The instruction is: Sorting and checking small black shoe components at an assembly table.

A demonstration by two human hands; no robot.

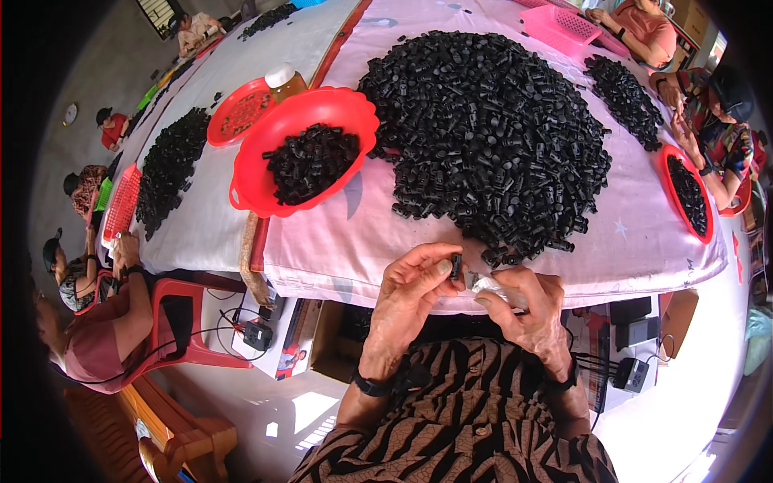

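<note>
Near the table's front edge, my left hand (403, 294) pinches a small black plastic cylinder (456, 266) upright between thumb and fingertips. Close beside it on the right, my right hand (527, 306) is closed around a small tool wrapped in white (493, 285). The tool's tip points toward the black piece; its exact kind is hidden by my fingers. Just beyond both hands spreads a large pile of black plastic cylinders (483, 137). To the left of the pile stands a red scalloped bowl (251, 153), partly filled with the same kind of pieces.
Behind the bowl are a red plate (224, 133) with small bits and a jar with a white lid (283, 80). A pink basket (560, 30) stands far right. Co-workers sit along both sides with smaller piles. A red chair (181, 334) is at lower left.
</note>
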